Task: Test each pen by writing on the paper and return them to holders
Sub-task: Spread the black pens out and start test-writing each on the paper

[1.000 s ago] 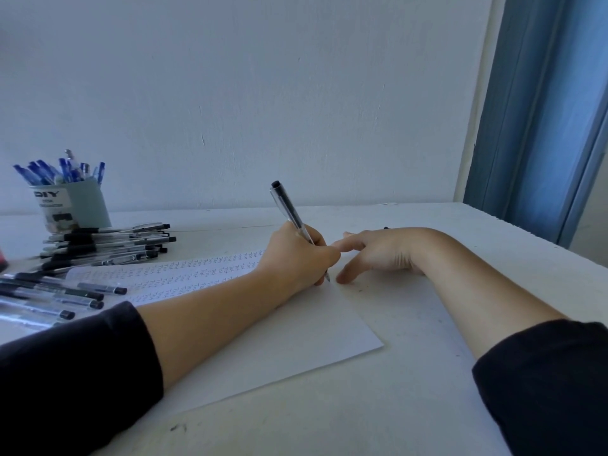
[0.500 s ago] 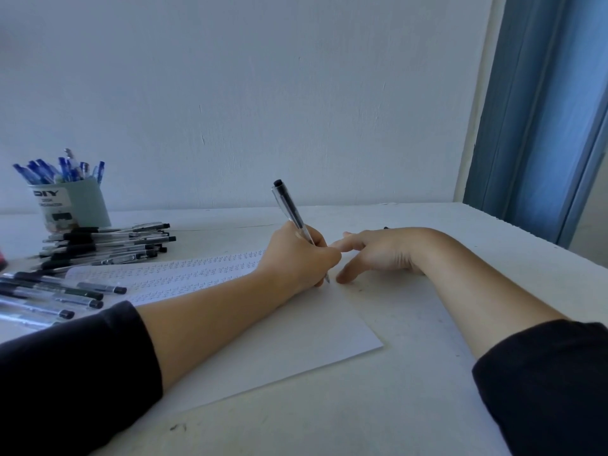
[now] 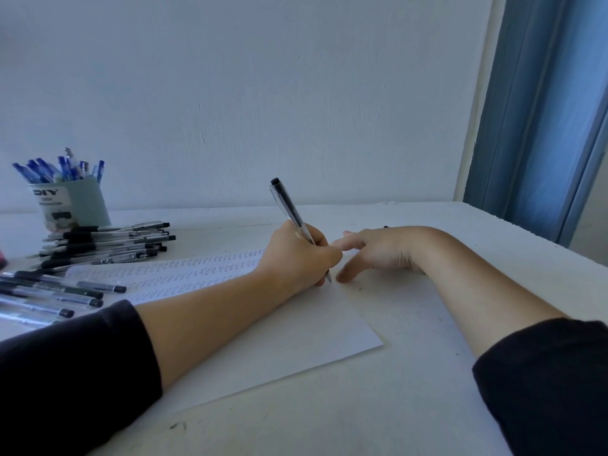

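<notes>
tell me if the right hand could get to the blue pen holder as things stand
Probably not easily: the right hand rests at the paper's right edge, the holder stands far left, and the left hand, writing with a pen, lies between them.

A clear pen (image 3: 289,210) with a black end stands tilted, tip down on the white paper (image 3: 279,343) lined with rows of small writing, while loose black pens (image 3: 108,240) lie piled beside a pale holder (image 3: 77,205) full of blue pens (image 3: 62,167).
</notes>
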